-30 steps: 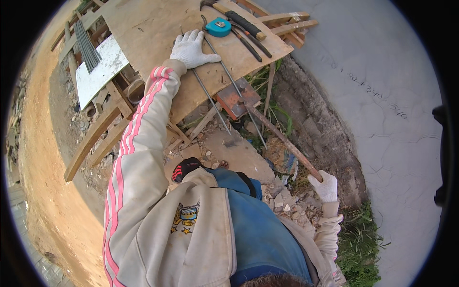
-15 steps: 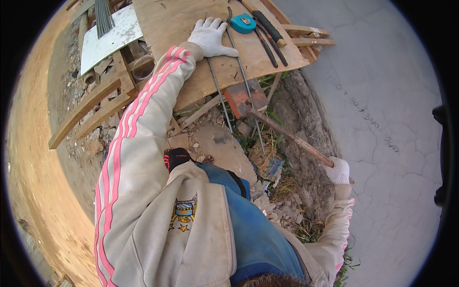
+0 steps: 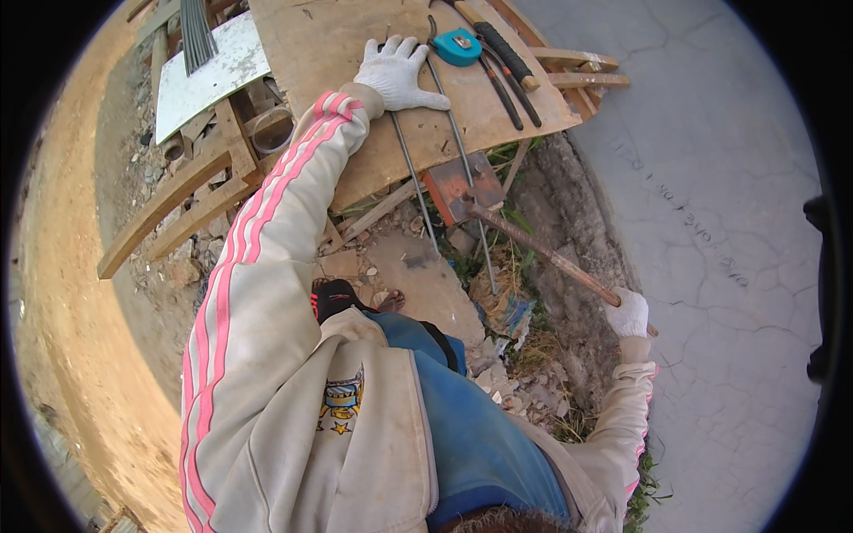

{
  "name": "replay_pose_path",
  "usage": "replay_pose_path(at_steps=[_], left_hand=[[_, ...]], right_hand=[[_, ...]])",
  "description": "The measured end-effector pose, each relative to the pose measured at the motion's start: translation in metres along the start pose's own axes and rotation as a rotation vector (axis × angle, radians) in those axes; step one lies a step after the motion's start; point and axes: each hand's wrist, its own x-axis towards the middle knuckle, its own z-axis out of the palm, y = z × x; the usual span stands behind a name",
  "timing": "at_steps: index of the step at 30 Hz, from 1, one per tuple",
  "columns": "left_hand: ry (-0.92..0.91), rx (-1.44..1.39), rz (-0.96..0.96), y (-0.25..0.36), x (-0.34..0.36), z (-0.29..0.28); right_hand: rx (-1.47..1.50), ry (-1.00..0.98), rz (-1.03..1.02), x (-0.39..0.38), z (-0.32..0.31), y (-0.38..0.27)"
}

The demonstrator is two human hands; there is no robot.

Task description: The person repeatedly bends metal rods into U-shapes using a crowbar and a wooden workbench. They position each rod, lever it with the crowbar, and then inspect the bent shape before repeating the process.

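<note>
My left hand (image 3: 394, 78), in a white glove, lies spread on a plywood board (image 3: 315, 62), over the upper part of two steel rods (image 3: 409, 168). One rod crosses a rusty metal block (image 3: 458, 189) at the board's front edge. My right hand (image 3: 629, 311), also gloved, grips a long rusty bar (image 3: 542, 247) joined to that block. Beside my left hand lie a teal tape measure (image 3: 457, 46), a tool with a black wrapped handle (image 3: 505, 55) and a long-handled cutting tool (image 3: 505, 93).
A white sheet (image 3: 191, 107) with grey rods (image 3: 197, 40) rests on timber scaffolding (image 3: 187, 182) at the left. Rubble (image 3: 498, 386), weeds and a broken concrete slab (image 3: 400, 266) lie below. A cracked grey surface (image 3: 720, 204) fills the right side, a sandy path (image 3: 75, 293) the far left.
My right hand has swung the bar's end slightly forward and to the right. My left hand stays spread on the board; the whole view has shifted.
</note>
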Motion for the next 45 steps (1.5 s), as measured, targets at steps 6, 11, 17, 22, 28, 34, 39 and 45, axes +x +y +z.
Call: replay_pose_path(at_steps=[6, 11, 17, 22, 28, 34, 39, 45], left_hand=[[0.043, 0.016, 0.027, -0.001, 0.003, 0.004], [0.037, 0.047, 0.035, 0.0, 0.002, 0.006], [-0.005, 0.08, 0.05, 0.002, 0.004, 0.002], [0.031, 0.074, 0.07, -0.004, 0.006, 0.015], [0.089, 0.056, 0.085, -0.007, 0.009, 0.023], [0.107, -0.019, 0.103, -0.005, 0.005, 0.015], [0.159, -0.067, 0.215, -0.004, 0.001, 0.016], [0.071, -0.135, 0.42, 0.002, -0.013, 0.012]], right_hand=[[0.029, 0.09, -0.025, -0.005, 0.009, 0.004], [0.025, 0.127, 0.03, -0.012, 0.022, -0.007], [0.03, 0.193, 0.068, -0.033, 0.032, -0.019], [0.034, 0.191, 0.292, -0.118, 0.03, -0.077], [0.156, 0.101, 0.598, -0.237, 0.06, -0.206], [0.226, 0.112, 0.584, -0.24, 0.053, -0.215], [0.321, 0.217, 0.494, -0.251, 0.045, -0.219], [0.251, 0.233, 0.575, -0.249, 0.049, -0.229]])
